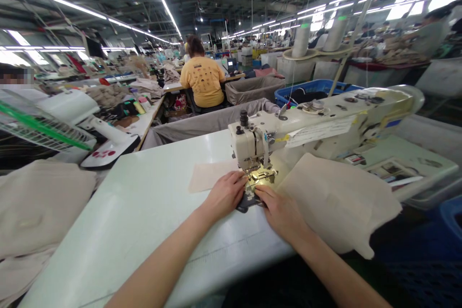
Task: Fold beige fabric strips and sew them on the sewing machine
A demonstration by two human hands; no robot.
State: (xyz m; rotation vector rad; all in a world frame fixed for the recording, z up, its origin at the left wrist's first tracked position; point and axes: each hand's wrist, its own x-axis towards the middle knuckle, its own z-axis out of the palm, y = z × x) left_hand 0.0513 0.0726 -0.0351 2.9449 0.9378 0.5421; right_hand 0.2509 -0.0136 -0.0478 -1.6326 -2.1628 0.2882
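Observation:
A cream industrial sewing machine (252, 142) stands on the pale table, its shiny metal needle plate (262, 174) under the head. My left hand (227, 193) is left of the needle area, its bent fingers closed together on the edge of a small beige fabric piece (204, 176). That piece lies flat on the table behind the hand. My right hand (283, 211) is in front of the plate, thumb and fingertips pinched close to its edge; what they grip is too small to make out. A larger beige fabric panel (335, 197) lies right of my right hand, draping over the table edge.
More beige fabric (39, 207) is heaped at the left. A white fan (68, 106) stands beyond the table's left corner. Behind the machine are a grey cloth-lined bin (212, 120), a blue basket (279, 96) and thread cones (301, 41). A person in a yellow shirt (202, 82) sits ahead.

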